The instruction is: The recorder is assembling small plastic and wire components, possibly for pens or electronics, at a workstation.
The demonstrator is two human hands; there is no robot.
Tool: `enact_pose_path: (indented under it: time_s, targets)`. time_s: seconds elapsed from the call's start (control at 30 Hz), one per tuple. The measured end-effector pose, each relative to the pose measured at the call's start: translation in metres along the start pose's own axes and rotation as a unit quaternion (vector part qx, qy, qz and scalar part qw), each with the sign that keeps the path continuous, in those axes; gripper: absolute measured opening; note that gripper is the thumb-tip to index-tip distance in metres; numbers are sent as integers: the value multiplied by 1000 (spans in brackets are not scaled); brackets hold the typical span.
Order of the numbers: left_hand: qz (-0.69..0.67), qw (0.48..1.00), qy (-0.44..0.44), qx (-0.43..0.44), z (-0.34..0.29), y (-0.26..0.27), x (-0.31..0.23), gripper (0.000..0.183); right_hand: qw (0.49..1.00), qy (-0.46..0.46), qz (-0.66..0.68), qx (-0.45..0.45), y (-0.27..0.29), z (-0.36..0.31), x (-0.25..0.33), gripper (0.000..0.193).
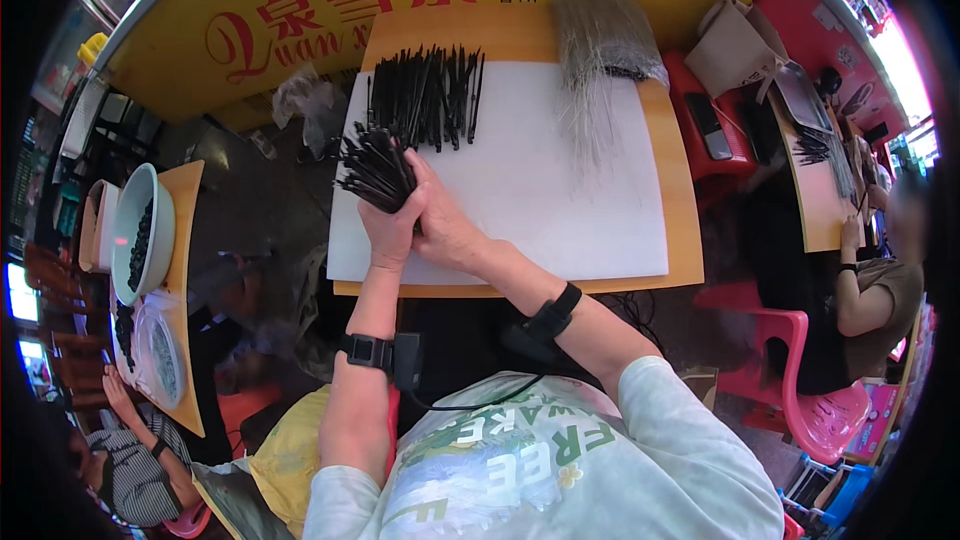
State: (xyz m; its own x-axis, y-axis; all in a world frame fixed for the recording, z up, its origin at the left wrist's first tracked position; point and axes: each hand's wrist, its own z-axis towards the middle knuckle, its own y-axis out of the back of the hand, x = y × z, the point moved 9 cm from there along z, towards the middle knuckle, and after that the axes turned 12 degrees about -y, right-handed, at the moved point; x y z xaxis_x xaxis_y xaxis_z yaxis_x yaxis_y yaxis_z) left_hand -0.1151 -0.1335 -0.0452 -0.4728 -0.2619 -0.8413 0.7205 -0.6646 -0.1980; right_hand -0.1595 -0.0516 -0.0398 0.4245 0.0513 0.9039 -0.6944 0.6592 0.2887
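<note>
My left hand (388, 232) is wrapped round a thick bundle of thin black sticks (374, 165), held over the left edge of the white board (560, 210). Pressed against it from the right, my right hand (441, 215) closes on the same bundle; its fingers are partly hidden. The stick ends fan out up and to the left. Just beyond, a row of similar black sticks (430, 90) lies side by side on the board. At the far right of the board, long thin pale stems (590, 110) spill out of a clear plastic bag (608, 25).
Beneath the board is a wooden table (685, 210), backed by a yellow panel (300, 20). A bowl of dark pieces (142, 230) stands on a side table to the left, where a person sits. On the right are a red chair (800, 360) and another seated person (880, 290).
</note>
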Motion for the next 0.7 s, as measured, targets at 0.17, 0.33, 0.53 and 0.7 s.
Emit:
enact_pose_path:
  time_s: [0.17,0.33,0.53,0.7]
  targets:
    - [-119,983,131,-56,-17,28,-1,32,963,-32,-248,97,-18,0,34,87]
    - [-325,873,340,-130,-66,51,-5,36,924,-19,-231,304,-38,-13,64,111]
    - [-419,848,291,-145,-91,109,-42,36,944,-50,-75,318,-51,-20,86,73]
    - [-438,835,282,-181,-135,208,-46,36,953,13,47,299,-26,-50,112,53]
